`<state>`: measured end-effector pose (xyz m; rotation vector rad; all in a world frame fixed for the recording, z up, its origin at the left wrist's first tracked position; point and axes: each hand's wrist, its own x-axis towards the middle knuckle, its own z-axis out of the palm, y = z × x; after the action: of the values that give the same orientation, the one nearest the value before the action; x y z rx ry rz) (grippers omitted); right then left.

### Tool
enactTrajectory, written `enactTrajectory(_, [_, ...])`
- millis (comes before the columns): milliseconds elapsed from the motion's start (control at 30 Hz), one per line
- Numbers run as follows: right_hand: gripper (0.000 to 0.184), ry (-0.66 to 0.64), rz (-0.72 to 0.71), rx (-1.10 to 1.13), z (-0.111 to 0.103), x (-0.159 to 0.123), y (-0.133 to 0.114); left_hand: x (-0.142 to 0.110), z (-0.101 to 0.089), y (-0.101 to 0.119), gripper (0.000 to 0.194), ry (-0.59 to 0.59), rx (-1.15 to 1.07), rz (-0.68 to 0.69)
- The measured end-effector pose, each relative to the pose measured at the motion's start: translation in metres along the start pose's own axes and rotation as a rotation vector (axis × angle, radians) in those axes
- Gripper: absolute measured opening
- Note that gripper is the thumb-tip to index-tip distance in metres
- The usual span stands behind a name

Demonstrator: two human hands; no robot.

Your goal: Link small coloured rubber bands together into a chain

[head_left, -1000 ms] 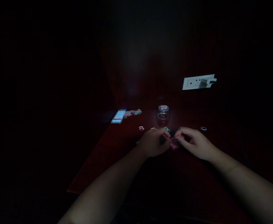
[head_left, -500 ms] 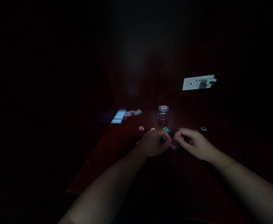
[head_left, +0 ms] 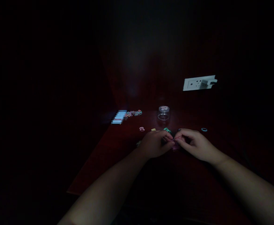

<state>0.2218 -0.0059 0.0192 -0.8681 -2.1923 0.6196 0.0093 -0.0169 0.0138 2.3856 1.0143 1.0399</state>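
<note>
My left hand [head_left: 157, 143] and my right hand [head_left: 194, 144] meet over the table, fingertips almost touching. Both are closed in a pinch on a small purplish hair tie [head_left: 173, 140], mostly hidden by the fingers. Just below the fingertips lies a small pile of pink-purple hair ties [head_left: 175, 148], dim and partly covered. Beyond the hands are green hair ties [head_left: 167, 130], a yellow one [head_left: 153, 129] and pink ones [head_left: 142, 128]. A blue hair tie [head_left: 204, 129] lies apart, to the right. Pale ones [head_left: 139, 143] show partly beside my left wrist.
A clear lidded jar [head_left: 163, 114] stands behind the hands on the dark red table [head_left: 99, 162]. At the back left, a heap of mixed hair ties [head_left: 134, 113] lies beside a lit, blurred-out screen [head_left: 119, 117]. A wall socket [head_left: 199, 83] holds a plug.
My left fingertips have shifted slightly right, closer to the right ones, and more of the yellow hair tie shows. The other things have stayed where they were.
</note>
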Motion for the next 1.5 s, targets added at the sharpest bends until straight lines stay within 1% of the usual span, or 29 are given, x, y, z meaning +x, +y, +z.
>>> enactTrajectory(67, [0.021,0.005,-0.010,-0.027,0.000,0.000,0.000,0.000,0.000,0.000,0.009,-0.009,0.017,-0.019])
enactTrajectory(200, [0.022,0.022,-0.024,-0.079,0.000,0.000,0.002,0.000,0.001,-0.001,0.008,0.039,0.050,-0.028])
enactTrajectory(300, [0.022,0.046,-0.013,-0.125,-0.011,0.000,0.008,0.000,0.001,-0.004,0.008,0.061,0.046,-0.020])
enactTrajectory(333, [0.022,0.057,0.024,-0.142,-0.018,-0.001,0.011,-0.001,0.001,-0.006,0.008,0.066,0.045,-0.021])
enactTrajectory(433, [0.022,0.003,0.202,-0.140,-0.044,-0.006,0.024,-0.002,-0.001,-0.010,0.010,0.081,0.041,-0.020])
enactTrajectory(500, [0.020,0.002,0.296,-0.192,-0.060,-0.010,0.032,-0.002,-0.002,-0.011,0.011,0.089,0.042,-0.019])
enactTrajectory(533, [0.020,0.012,0.338,-0.222,-0.067,-0.012,0.035,-0.003,-0.003,-0.012,0.011,0.093,0.045,-0.021])
enactTrajectory(633, [0.019,-0.059,0.459,-0.286,-0.078,-0.015,0.042,-0.003,-0.003,-0.012,0.011,0.100,0.051,-0.029])
enactTrajectory(700, [0.018,-0.099,0.514,-0.273,-0.079,-0.016,0.044,-0.003,-0.003,-0.013,0.011,0.109,0.039,-0.036])
enactTrajectory(800, [0.017,-0.119,0.545,-0.228,-0.078,-0.015,0.043,-0.002,-0.003,-0.014,0.011,0.121,0.014,-0.056])
enactTrajectory(967, [0.019,-0.122,0.543,-0.194,-0.078,-0.015,0.041,-0.002,-0.002,-0.017,0.010,0.119,0.005,-0.068])
enactTrajectory(1300, [0.025,-0.092,0.522,-0.182,-0.079,-0.018,0.054,-0.003,-0.002,-0.018,0.008,0.121,0.020,-0.080])
enactTrajectory(1500, [0.022,-0.173,0.567,-0.152,-0.078,-0.018,0.053,-0.002,-0.003,-0.020,0.008,0.116,0.044,-0.088])
